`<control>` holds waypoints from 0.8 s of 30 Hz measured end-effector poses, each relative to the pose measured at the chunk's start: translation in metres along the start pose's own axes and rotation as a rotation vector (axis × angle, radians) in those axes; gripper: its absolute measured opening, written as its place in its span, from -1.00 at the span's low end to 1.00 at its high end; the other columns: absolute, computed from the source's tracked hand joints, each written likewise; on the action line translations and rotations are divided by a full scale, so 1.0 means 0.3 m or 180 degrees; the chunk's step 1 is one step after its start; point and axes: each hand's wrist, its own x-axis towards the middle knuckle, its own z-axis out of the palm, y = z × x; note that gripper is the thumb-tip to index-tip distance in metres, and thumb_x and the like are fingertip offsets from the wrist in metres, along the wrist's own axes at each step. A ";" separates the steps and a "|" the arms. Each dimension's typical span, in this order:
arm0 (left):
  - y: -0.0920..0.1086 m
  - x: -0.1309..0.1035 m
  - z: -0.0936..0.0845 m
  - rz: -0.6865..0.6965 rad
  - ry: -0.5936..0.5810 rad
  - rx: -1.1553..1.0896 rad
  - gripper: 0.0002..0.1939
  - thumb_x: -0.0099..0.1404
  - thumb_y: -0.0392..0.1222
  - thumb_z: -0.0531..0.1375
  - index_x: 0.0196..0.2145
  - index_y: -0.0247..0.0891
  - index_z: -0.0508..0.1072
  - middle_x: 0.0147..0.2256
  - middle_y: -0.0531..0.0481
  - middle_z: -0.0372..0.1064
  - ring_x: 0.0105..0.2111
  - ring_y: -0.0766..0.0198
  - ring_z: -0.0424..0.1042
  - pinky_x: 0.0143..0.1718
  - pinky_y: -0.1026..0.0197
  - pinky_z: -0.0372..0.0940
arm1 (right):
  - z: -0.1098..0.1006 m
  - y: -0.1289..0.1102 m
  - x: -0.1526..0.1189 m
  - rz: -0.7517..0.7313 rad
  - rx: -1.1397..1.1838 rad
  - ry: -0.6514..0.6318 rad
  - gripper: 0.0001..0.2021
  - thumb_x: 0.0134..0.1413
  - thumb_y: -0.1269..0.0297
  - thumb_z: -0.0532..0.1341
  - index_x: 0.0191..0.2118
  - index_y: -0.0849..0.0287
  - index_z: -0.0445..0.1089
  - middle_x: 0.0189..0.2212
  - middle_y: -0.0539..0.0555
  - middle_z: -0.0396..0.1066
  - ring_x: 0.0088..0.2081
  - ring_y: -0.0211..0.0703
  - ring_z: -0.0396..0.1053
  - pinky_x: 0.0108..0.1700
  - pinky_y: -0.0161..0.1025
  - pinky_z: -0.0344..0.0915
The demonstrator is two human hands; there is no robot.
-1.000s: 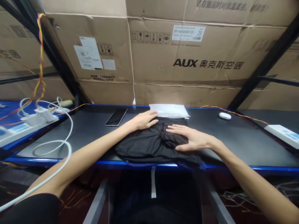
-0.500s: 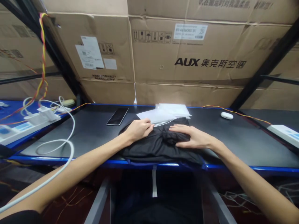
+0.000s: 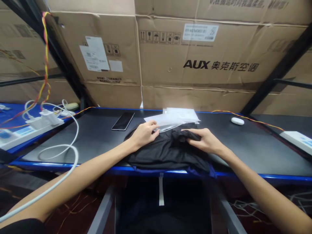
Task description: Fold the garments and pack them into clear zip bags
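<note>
A folded black garment [image 3: 165, 151] lies on the dark table [image 3: 97, 136] at its near blue edge. My left hand [image 3: 143, 134] rests on the garment's far left part and pinches the edge of a clear plastic bag [image 3: 162, 120], which sits askew from a stack of the same bags [image 3: 181, 114] behind the garment. My right hand [image 3: 203, 140] lies on the garment's right side, fingers curled into a bunched fold of the black cloth.
A black phone [image 3: 123, 121] lies left of the bags. A white earbud case [image 3: 237, 121] sits to the right, beside a white power strip [image 3: 296, 138]. Another power strip with white cables [image 3: 41, 122] is at left. Cardboard boxes [image 3: 195, 61] wall off the back.
My left hand took one bag from the stack and drew it toward the garment. My right hand went from flat on the cloth to curled around a fold.
</note>
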 end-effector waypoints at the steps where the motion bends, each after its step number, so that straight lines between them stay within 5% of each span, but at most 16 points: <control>1: 0.000 0.001 0.001 -0.0019 -0.0025 0.0018 -0.78 0.39 -0.18 0.17 -0.14 -0.25 0.60 -0.08 -0.10 0.49 -0.22 0.19 0.54 -0.14 0.21 0.44 | 0.001 -0.004 -0.002 0.0015 -0.0040 0.0096 -0.66 0.12 0.22 0.23 -0.01 0.13 0.57 -0.19 -0.01 0.63 -0.17 0.02 0.58 -0.04 -0.11 0.49; 3: 0.002 0.002 0.004 -0.0068 -0.0097 0.0076 -0.79 0.38 -0.19 0.17 -0.13 -0.24 0.59 -0.06 -0.10 0.48 -0.23 0.20 0.53 -0.14 0.20 0.44 | 0.006 -0.019 -0.004 0.0003 -0.0116 0.0301 -0.70 0.12 0.20 0.22 -0.06 0.13 0.58 -0.24 -0.01 0.63 -0.21 0.02 0.58 -0.08 -0.12 0.50; 9: 0.011 0.008 -0.001 -0.0101 -0.0384 0.0186 -0.79 0.38 -0.20 0.17 -0.10 -0.26 0.56 -0.02 -0.13 0.45 -0.21 0.15 0.53 -0.17 0.17 0.44 | 0.031 -0.090 0.013 -0.0622 -0.0300 0.0547 -0.63 0.19 0.22 0.22 0.10 0.02 0.51 0.07 0.06 0.54 0.11 0.09 0.47 0.22 0.01 0.35; 14: 0.011 0.008 -0.007 0.0034 -0.0396 -0.0155 -0.74 0.30 -0.34 0.16 -0.08 -0.26 0.54 -0.01 -0.12 0.45 -0.13 0.15 0.53 -0.11 0.20 0.44 | 0.072 -0.083 0.088 -0.1141 -0.0236 -0.0185 -0.61 0.21 0.24 0.25 0.15 0.04 0.49 0.15 0.13 0.47 0.20 0.07 0.39 0.31 0.05 0.25; 19: -0.005 0.006 0.002 0.0037 -0.0397 -0.0370 -0.71 0.26 -0.36 0.19 -0.07 -0.22 0.54 0.01 -0.10 0.46 -0.10 0.16 0.53 -0.09 0.22 0.44 | 0.093 -0.043 0.145 -0.1062 -0.0166 -0.1039 -0.48 0.23 0.18 0.26 0.29 -0.03 0.33 0.27 0.04 0.34 0.39 0.07 0.08 0.39 0.14 0.07; 24: -0.003 0.009 0.003 -0.0050 -0.0190 -0.0624 -0.71 0.32 -0.34 0.13 -0.05 -0.21 0.53 -0.04 -0.08 0.49 -0.11 0.18 0.53 -0.08 0.20 0.43 | 0.092 -0.031 0.156 -0.0855 -0.0068 -0.1242 -0.43 0.26 0.14 0.23 0.36 -0.04 0.22 0.34 -0.01 0.25 0.45 0.01 -0.07 0.42 0.10 -0.01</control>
